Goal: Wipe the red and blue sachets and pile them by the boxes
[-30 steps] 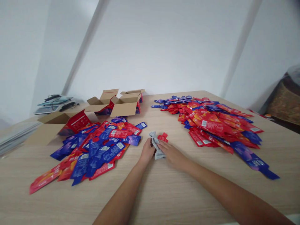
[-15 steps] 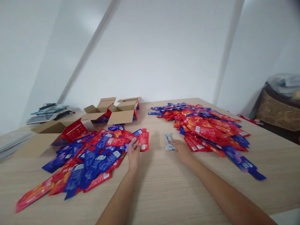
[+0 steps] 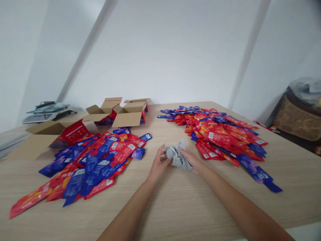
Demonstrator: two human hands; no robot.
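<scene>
Gripping a crumpled grey cloth [image 3: 181, 161] from opposite sides, the left hand [image 3: 158, 164] and the right hand [image 3: 195, 162] are both closed on it, above the middle of the worktop [image 3: 173, 211], well in from its left and right edges; contact between cloth and surface cannot be determined. A left pile [image 3: 100, 164] of red and blue packets lies toward the left edge, open cardboard boxes [image 3: 127, 119] standing behind it toward the far edge. A right pile [image 3: 220, 132] of similar packets spreads toward the right edge
</scene>
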